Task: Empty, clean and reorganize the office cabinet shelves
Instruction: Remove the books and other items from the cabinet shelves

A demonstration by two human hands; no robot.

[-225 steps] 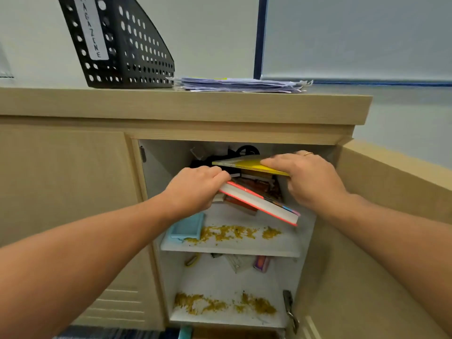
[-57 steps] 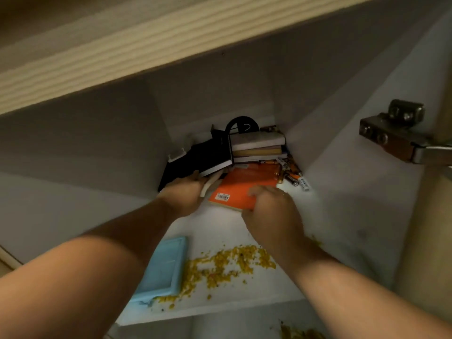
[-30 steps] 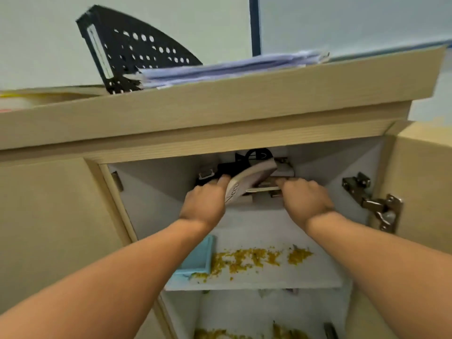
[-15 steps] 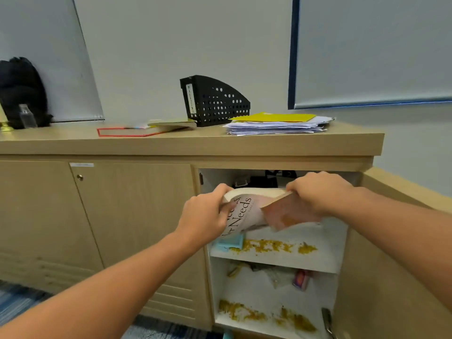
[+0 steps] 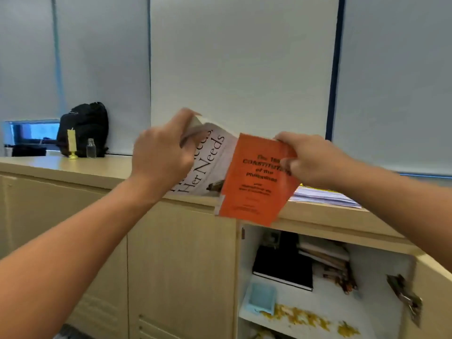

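My left hand (image 5: 161, 155) grips a white book (image 5: 210, 162) with "Her Needs" on its cover. My right hand (image 5: 310, 160) pinches the top corner of an orange booklet (image 5: 254, 189). Both are held up above the cabinet top (image 5: 97, 172), in front of the wall. Below at the right, the open cabinet's upper shelf (image 5: 322, 307) holds a black notebook (image 5: 283, 267), a stack of books (image 5: 325, 253), several pens or batteries (image 5: 342, 280), a light blue box (image 5: 261, 299) and yellow crumbs (image 5: 300, 316).
A black backpack (image 5: 84, 128), a small clear bottle (image 5: 91, 148) and a yellow stand (image 5: 72, 144) sit on the cabinet top at the left. A paper stack (image 5: 322, 195) lies at the right. The open door with its hinge (image 5: 406, 297) is at the far right.
Both hands have lifted the white book and the orange booklet out of the cabinet, from shelf height to above the cabinet top. The view has shifted left and up.
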